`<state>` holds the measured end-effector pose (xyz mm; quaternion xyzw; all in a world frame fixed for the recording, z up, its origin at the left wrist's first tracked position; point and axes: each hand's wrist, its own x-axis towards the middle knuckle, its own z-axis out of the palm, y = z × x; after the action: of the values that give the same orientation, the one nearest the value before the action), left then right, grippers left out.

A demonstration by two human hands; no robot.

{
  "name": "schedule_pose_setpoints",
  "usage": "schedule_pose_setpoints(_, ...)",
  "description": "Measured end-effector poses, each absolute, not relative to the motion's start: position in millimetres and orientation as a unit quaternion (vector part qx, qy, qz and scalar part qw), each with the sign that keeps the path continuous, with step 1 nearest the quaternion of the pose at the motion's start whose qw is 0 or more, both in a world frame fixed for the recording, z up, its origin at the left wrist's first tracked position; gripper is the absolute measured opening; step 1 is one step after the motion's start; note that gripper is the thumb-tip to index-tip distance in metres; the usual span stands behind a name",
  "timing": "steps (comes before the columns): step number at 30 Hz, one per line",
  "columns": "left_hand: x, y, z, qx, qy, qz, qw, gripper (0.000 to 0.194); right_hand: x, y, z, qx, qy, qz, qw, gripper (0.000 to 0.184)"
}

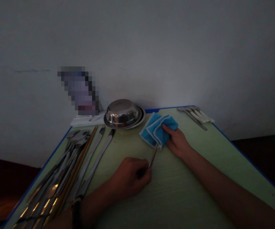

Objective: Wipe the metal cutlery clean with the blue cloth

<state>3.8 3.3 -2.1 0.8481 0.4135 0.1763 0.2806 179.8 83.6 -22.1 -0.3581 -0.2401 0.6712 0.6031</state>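
Left hand (132,175), nearest, curls its fingers (140,164) closed around a slim utensil (153,156); right hand (179,142) pinches blue cloth (151,128) at its far end.

We could pass over the bare surface (216,146) right of our right grip (178,142) and between our two forearms (211,179); left of our left grip (130,175), the two knives (96,143) and cutlery pile (68,159) block us, ahead of it stands the upturned bowl (123,113), and ahead-right of our right grip lie the white-handled utensils (197,116)
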Motion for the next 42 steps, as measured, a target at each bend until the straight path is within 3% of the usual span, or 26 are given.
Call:
schedule_pose_setpoints(5,6,3,2,0.811,0.468,0.168,0.308,0.021,182,86,-23,-0.352,-0.232,0.673,0.608,0.025)
schedule_pose_setpoints(11,5,6,-1,0.771,0.521,0.200,0.308,0.030,180,85,-24,-0.359,-0.265,0.659,0.605,0.024)
schedule_pose_setpoints(20,5,6,3,0.795,0.482,0.178,0.322,0.031,173,81,-23,-0.360,-0.267,0.646,0.618,0.017)
schedule_pose_setpoints(29,4,7,3,0.799,0.470,0.172,0.332,0.031,171,80,-20,-0.402,-0.228,0.636,0.619,0.027)
schedule_pose_setpoints(42,2,6,-1,0.794,0.464,0.201,0.337,0.032,176,78,-22,-0.357,-0.337,0.653,0.577,0.018)
